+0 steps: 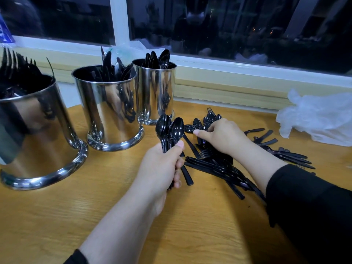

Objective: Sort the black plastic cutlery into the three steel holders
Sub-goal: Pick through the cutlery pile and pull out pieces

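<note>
Three steel holders stand in a row on the wooden table: the left holder [36,134] holds forks, the middle holder [110,111] holds knives, the right holder [158,92] holds spoons. My left hand [163,164] grips a bundle of black spoons [171,130] by their handles, bowls up, in front of the right holder. My right hand [221,134] rests palm down on the loose pile of black cutlery [219,166], fingers curled into it near some spoons; whether it pinches one is hidden.
A crumpled clear plastic bag [320,119] lies at the far right of the table [95,216]. A window sill and dark window run along the back. More loose knives [289,155] lie to the right of my right wrist.
</note>
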